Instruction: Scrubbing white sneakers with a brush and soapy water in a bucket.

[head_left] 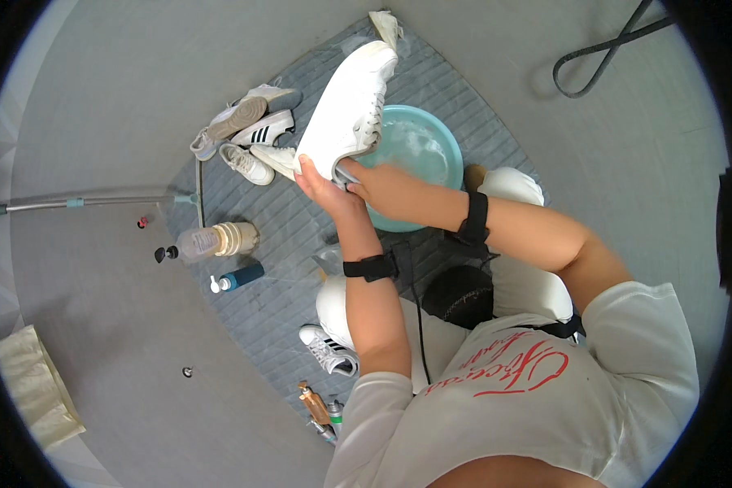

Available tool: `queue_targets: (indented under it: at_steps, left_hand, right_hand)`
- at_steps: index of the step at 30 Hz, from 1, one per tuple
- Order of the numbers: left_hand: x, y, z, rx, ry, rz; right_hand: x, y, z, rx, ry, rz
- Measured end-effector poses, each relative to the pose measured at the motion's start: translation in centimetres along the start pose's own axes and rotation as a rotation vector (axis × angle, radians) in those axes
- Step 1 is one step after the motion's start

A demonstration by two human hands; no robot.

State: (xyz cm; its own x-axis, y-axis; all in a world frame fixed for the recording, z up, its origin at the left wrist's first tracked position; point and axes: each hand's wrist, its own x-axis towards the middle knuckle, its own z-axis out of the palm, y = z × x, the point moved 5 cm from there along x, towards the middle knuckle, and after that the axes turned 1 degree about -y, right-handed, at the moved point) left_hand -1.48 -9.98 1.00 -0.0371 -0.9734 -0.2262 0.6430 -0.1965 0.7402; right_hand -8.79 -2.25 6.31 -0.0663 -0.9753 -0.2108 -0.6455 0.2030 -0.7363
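Observation:
A white lace-up sneaker (342, 102) is held up in front of me, toe pointing away and sole side turned left. My left hand (324, 185) is closed around its heel from below. At the shoe's collar, my right hand (376, 183) grips the edge of the opening, its fingertips partly hidden inside. Behind and to the right of the sneaker stands a light blue basin (443, 142) with sudsy water. Just left of the heel lies another white shoe (272, 159), partly covered by the held one.
Several shoes (237, 122) lie left on a grey quilted mat (289, 232). Nearer are a large pump bottle (207, 241) and a small blue pump bottle (237, 278). A striped sneaker (329, 350) rests by my left knee, near some bottles (317, 407). A pole (89, 202) lies far left; a black strap (602, 57) lies far right.

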Motion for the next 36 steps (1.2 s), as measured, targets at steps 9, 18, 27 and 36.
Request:
queue_targets:
  at_steps: [9, 18, 27, 36]
  left_hand:
    - [0.8, -2.1, -0.6, -0.21, -0.172, -0.158]
    - [0.6, 0.3, -0.9, -0.185, -0.102, -0.044]
    - [-0.5, 5.3, -4.0, -0.304, 0.101, -0.102]
    - [-0.2, 5.4, -5.9, -0.528, 0.134, -0.096]
  right_hand:
    - [1.0, 1.5, 1.4, 1.445, -0.385, 0.474]
    - [-2.5, 4.4, -1.2, 1.134, -0.547, 0.259]
    - [-0.5, 22.3, 7.1, 0.986, -0.153, 0.669]
    - [0.1, 37.2, 14.4, -0.028, 0.117, 0.594]
